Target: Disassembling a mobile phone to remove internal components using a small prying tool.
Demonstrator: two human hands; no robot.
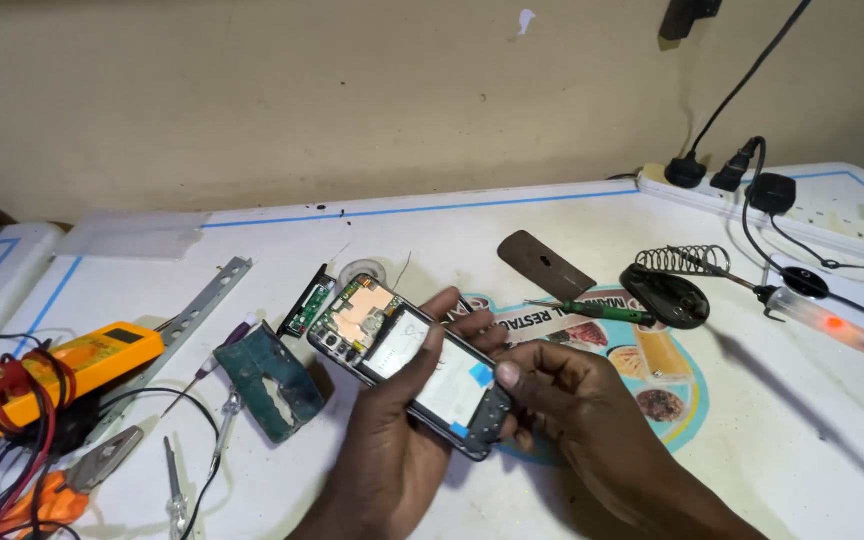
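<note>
An opened phone (404, 360) with its back cover off shows a copper shield, circuit board and a pale battery area with blue tabs. My left hand (402, 420) grips it from below, thumb across the middle. My right hand (562, 400) holds the lower end of the phone, thumb pressed on the bottom edge. The phone is raised slightly above the white table (372, 235).
A yellow multimeter (72, 365) with red and black leads lies at the left. A teal pad (270, 380), pliers (102, 460), tweezers (174, 485), metal strip (197, 305), small board (309, 305), green screwdriver (587, 310), soldering iron stand (667, 285), soldering iron (832, 325) and power strip (812, 200) surround the hands.
</note>
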